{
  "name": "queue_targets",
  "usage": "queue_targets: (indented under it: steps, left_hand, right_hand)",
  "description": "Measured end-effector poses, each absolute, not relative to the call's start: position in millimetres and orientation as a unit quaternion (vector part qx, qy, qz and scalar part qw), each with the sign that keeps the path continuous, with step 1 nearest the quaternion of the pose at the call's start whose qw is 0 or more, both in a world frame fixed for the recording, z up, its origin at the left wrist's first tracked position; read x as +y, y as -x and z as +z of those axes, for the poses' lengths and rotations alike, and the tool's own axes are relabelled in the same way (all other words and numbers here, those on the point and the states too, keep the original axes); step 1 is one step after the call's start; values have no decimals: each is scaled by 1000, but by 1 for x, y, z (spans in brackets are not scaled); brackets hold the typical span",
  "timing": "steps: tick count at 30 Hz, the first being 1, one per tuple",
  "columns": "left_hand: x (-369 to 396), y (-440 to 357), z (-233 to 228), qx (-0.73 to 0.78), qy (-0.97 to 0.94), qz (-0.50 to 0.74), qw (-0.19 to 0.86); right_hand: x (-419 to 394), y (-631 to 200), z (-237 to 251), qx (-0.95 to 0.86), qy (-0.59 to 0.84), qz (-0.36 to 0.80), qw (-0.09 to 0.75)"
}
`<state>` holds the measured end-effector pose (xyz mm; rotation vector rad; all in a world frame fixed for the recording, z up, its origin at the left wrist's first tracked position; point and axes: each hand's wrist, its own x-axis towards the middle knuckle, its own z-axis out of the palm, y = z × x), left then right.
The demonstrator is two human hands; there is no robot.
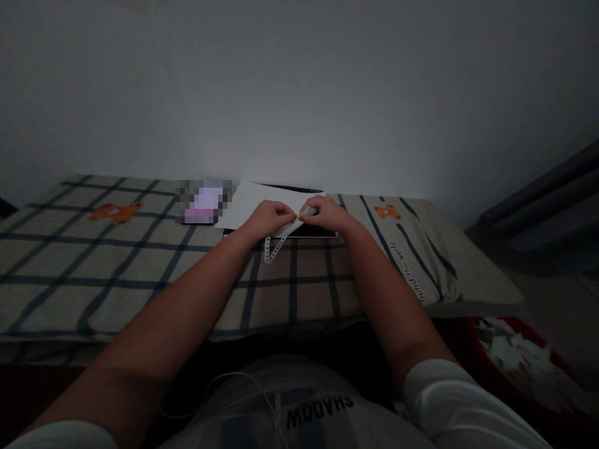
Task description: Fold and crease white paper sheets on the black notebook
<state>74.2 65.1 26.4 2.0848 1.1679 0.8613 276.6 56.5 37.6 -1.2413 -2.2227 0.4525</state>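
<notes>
A narrow white paper strip with a row of holes [268, 251] hangs in a folded V shape between my hands. The fingers of my left hand [270, 218] are pinched on it. My right hand [324, 212] pinches it as well, with fingertips almost touching the left ones. What else may be in the right fingers is hidden. Under and behind the hands, a white sheet of paper [241, 202] lies on a dark flat object with a pale edge [314, 231], partly covered by my hands.
Left of the paper lies a phone with a lit, blurred screen [204, 202]. All rest on a checked cloth [173, 274] against a pale wall [299, 93]. At the lower right, a red container [477, 349] holds white paper scraps. A white cable [234, 374] crosses my lap.
</notes>
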Motion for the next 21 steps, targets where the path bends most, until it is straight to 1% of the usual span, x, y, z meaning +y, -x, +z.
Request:
queue_targets:
  steps: [5,10,16,21]
  left_hand:
    - [67,-76,24,432,-787,326,296]
    - [69,-78,21,417,-790,323,313]
    - [70,-78,19,402,-798,328,307]
    - [71,-79,18,402,-787,338,324]
  right_hand:
    - [61,-279,34,-830,456,179,268]
    - [60,-280,34,-821,447,207,289]
    - [58,-278,36,-824,439,204,294]
    - [60,-278,33,-821,442,206,297]
